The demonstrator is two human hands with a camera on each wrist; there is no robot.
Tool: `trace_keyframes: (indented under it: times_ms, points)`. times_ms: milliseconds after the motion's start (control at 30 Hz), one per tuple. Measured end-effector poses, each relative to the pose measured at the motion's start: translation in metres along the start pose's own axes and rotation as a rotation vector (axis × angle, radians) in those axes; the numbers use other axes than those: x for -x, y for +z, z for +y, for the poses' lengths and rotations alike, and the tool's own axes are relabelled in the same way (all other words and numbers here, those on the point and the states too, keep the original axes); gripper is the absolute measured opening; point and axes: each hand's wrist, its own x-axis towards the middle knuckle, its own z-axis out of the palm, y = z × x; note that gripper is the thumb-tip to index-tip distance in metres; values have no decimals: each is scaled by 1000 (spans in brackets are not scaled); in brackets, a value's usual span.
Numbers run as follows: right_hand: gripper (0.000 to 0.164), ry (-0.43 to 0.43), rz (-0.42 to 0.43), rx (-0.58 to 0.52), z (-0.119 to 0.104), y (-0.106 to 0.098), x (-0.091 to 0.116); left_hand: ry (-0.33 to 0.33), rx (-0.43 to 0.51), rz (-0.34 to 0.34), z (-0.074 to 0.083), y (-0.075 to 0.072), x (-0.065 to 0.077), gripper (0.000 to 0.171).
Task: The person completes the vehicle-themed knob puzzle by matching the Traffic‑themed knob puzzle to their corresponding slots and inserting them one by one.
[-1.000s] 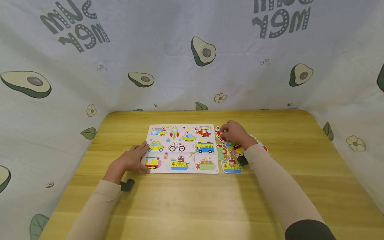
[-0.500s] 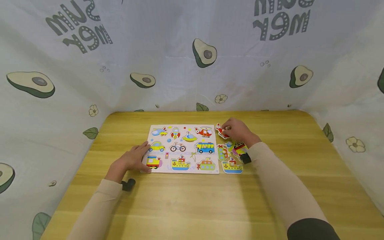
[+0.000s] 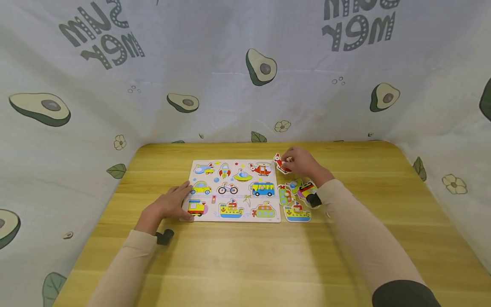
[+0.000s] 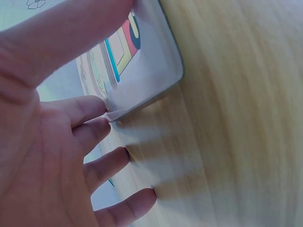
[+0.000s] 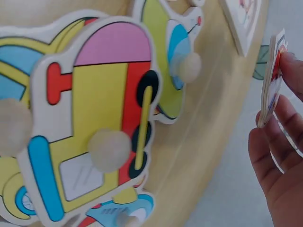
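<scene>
My left hand (image 3: 166, 204) rests at the left edge of a puzzle board (image 3: 212, 215) printed with vehicles. In the left wrist view, the thumb lies over the board (image 4: 158, 78) and the fingertips touch its edge and the table. My right hand (image 3: 305, 164) pinches a red helicopter puzzle piece (image 3: 281, 164), raised beyond the board's far right corner. Seen edge-on in the right wrist view, this piece (image 5: 271, 82) is tilted between thumb and fingers. A bus piece (image 3: 262, 189) with a knob sits in the board.
Right of the board lie a submarine piece (image 3: 284, 195), a ship piece (image 3: 297, 214), a saucer piece (image 3: 295, 185) and a train piece (image 3: 308, 188). The train piece overlaps other pieces in the right wrist view. A printed curtain (image 3: 222, 119) hangs behind the table (image 3: 230, 264).
My right hand has lifted the helicopter piece from beside the loose pieces and moved it slightly up and away. The left hand stays on the board's edge.
</scene>
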Motion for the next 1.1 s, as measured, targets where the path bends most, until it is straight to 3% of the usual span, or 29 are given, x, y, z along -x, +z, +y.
trace_keyframes:
  times_ms: [433, 867, 1100]
  points:
    - [15, -202, 41, 82, -22, 0, -5, -3, 22, -10, 1, 1, 3, 109]
    - [17, -206, -5, 67, -41, 11, -6, -8, 33, 0, 3, 1, 6, 107]
    - [17, -149, -58, 89, -44, 18, -15, -14, 36, 0, 4, 0, 4, 108]
